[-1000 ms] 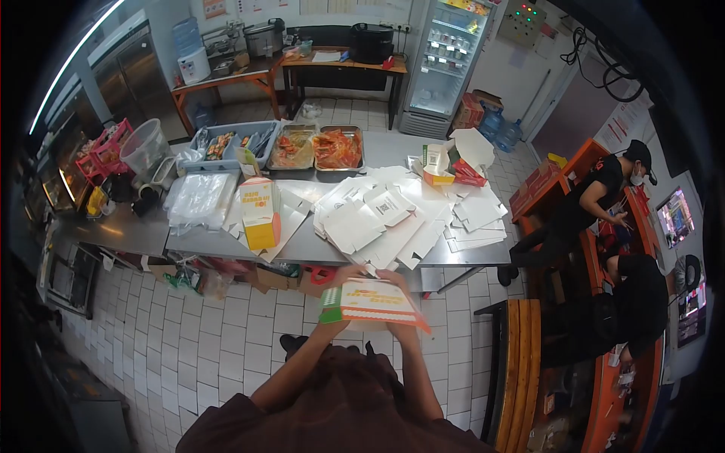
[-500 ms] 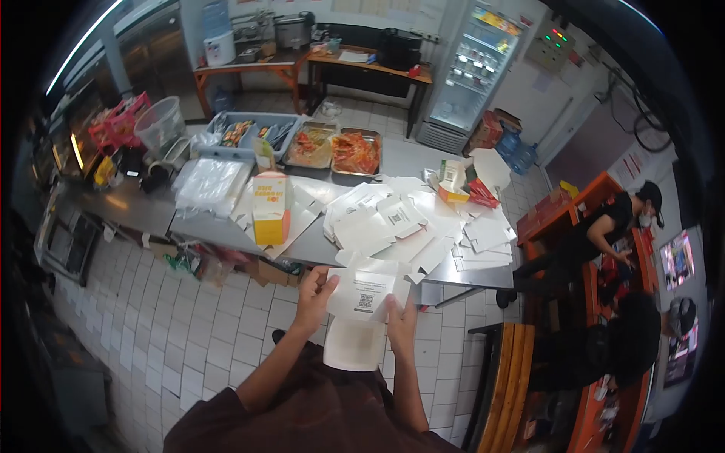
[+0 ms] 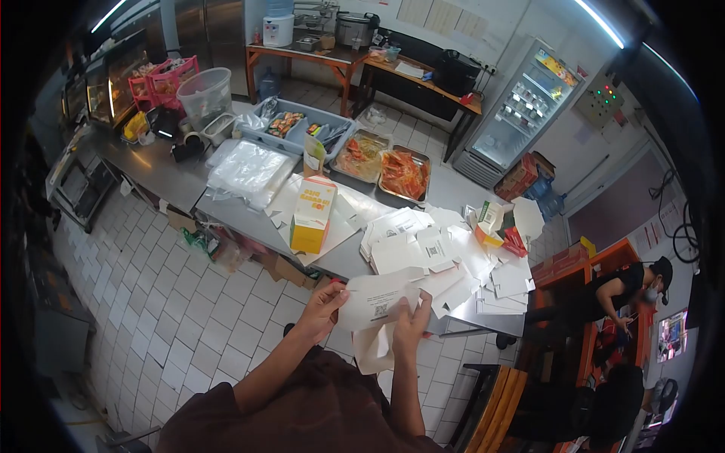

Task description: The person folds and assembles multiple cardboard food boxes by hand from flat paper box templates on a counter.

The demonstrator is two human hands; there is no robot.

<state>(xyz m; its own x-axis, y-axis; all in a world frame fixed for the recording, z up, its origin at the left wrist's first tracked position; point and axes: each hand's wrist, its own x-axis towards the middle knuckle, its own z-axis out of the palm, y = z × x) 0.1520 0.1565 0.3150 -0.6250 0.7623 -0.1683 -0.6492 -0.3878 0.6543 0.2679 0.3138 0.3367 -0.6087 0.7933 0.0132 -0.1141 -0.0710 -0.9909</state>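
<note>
Pinching a carton (image 3: 368,303) at opposite sides with left hand (image 3: 321,309) and right hand (image 3: 411,323). Seemingly mid-fold; probably calling for firm creasing.

Two metal trays (image 3: 353,177) of orange-red food sit side by side on the steel tabletop (image 3: 240,217), beside a blue-grey bin (image 3: 270,141) of packets. A stack of clear plastic bags (image 3: 249,175) lies in front of the bin, with a clear bucket (image 3: 205,100) and pink baskets (image 3: 174,80) farther left. Behind stand a water dispenser (image 3: 278,32), a large cooker (image 3: 356,30) and a lit glass-door fridge (image 3: 515,115). At right, a person in black (image 3: 618,293) wearing a cap and mask leans over orange shelving (image 3: 625,255), near a slatted wooden bench (image 3: 489,411).
</note>
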